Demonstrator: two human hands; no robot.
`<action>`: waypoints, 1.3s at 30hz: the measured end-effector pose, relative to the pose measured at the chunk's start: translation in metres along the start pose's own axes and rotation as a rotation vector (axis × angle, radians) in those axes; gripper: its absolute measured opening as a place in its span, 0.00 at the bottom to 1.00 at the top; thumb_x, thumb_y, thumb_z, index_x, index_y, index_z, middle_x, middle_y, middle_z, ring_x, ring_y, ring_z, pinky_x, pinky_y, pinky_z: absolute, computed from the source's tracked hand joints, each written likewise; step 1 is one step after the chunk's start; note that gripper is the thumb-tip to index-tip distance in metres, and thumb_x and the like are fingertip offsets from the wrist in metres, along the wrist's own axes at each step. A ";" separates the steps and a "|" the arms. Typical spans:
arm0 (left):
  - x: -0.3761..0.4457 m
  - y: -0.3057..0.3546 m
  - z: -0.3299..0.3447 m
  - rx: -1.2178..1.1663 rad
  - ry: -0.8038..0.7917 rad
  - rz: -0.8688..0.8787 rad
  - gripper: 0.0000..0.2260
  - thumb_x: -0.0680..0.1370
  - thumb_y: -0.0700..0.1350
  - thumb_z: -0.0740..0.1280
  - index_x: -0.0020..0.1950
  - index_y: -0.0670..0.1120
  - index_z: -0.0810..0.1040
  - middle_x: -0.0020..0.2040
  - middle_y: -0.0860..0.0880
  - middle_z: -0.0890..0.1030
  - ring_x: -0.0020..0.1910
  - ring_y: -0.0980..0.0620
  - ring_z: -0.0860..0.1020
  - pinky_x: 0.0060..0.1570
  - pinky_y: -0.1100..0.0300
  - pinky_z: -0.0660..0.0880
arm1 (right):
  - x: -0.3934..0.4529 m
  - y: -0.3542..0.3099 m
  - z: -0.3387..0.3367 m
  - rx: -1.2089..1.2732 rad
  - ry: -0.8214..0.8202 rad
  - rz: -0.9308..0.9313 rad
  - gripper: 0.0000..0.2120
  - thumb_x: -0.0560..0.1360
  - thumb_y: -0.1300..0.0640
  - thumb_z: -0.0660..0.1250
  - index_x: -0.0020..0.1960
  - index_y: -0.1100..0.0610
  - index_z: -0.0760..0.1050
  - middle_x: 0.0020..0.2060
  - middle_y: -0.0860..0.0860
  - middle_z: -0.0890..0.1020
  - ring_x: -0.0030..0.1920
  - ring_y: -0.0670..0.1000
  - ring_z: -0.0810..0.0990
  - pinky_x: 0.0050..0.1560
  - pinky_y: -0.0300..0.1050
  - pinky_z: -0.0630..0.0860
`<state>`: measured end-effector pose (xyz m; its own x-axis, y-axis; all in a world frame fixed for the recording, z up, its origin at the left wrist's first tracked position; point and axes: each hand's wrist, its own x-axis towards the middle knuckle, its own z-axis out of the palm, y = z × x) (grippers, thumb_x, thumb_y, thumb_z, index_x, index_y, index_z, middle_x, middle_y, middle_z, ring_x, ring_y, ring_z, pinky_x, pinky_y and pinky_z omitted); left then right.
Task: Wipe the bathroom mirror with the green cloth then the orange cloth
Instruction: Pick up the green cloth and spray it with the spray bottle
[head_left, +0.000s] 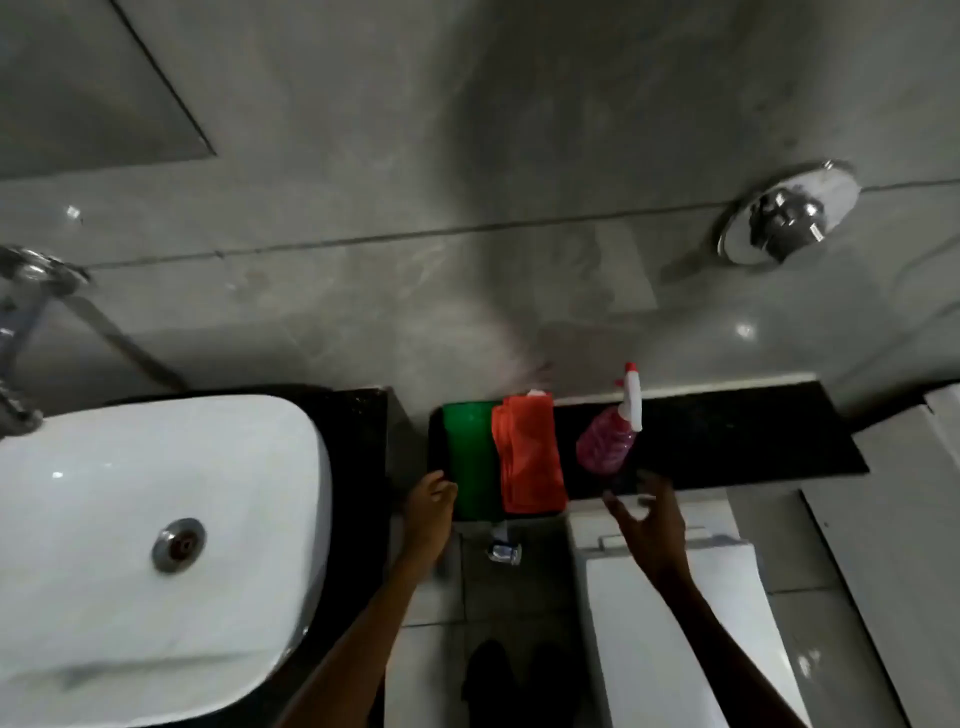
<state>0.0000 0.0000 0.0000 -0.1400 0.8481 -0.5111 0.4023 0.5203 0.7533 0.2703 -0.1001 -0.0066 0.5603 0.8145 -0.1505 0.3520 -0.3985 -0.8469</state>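
A folded green cloth (470, 457) lies flat on the black ledge (727, 441), with a folded orange cloth (531, 460) overlapping its right side. My left hand (428, 506) hovers at the green cloth's near left corner, fingers loosely curled and holding nothing. My right hand (649, 514) is spread open just in front of a pink spray bottle (610, 439) with a white and red trigger. A corner of the mirror (88, 88) shows at the upper left on the grey wall.
A white basin (156, 545) on a black counter fills the left, with a chrome tap (21, 322) above it. A white toilet (675, 623) stands below my right hand. A chrome wall valve (789, 218) is at the upper right. My dark shoes (514, 680) show on the tiled floor.
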 end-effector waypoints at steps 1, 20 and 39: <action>0.015 -0.004 0.007 -0.028 0.017 -0.020 0.19 0.81 0.35 0.66 0.72 0.32 0.73 0.66 0.31 0.80 0.66 0.34 0.79 0.61 0.53 0.74 | 0.021 -0.001 0.005 0.039 0.010 -0.033 0.23 0.70 0.60 0.81 0.61 0.61 0.77 0.54 0.55 0.83 0.53 0.55 0.83 0.49 0.51 0.80; 0.110 -0.020 0.065 -0.194 -0.043 -0.074 0.15 0.79 0.37 0.67 0.66 0.37 0.76 0.60 0.35 0.82 0.60 0.36 0.82 0.53 0.52 0.78 | 0.106 -0.050 0.058 0.145 0.064 -0.425 0.06 0.81 0.62 0.68 0.57 0.59 0.76 0.45 0.48 0.81 0.45 0.42 0.83 0.46 0.49 0.82; -0.023 0.112 -0.094 -0.704 -0.334 0.123 0.29 0.74 0.23 0.62 0.71 0.45 0.74 0.56 0.47 0.86 0.52 0.50 0.87 0.47 0.57 0.84 | -0.063 -0.200 0.050 0.320 -0.415 -0.057 0.08 0.75 0.55 0.77 0.38 0.47 0.83 0.28 0.56 0.83 0.29 0.54 0.82 0.37 0.58 0.83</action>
<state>-0.0369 0.0485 0.1352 0.1922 0.8868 -0.4204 -0.2860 0.4604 0.8404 0.1268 -0.0506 0.1463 0.1804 0.9553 -0.2340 0.0906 -0.2530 -0.9632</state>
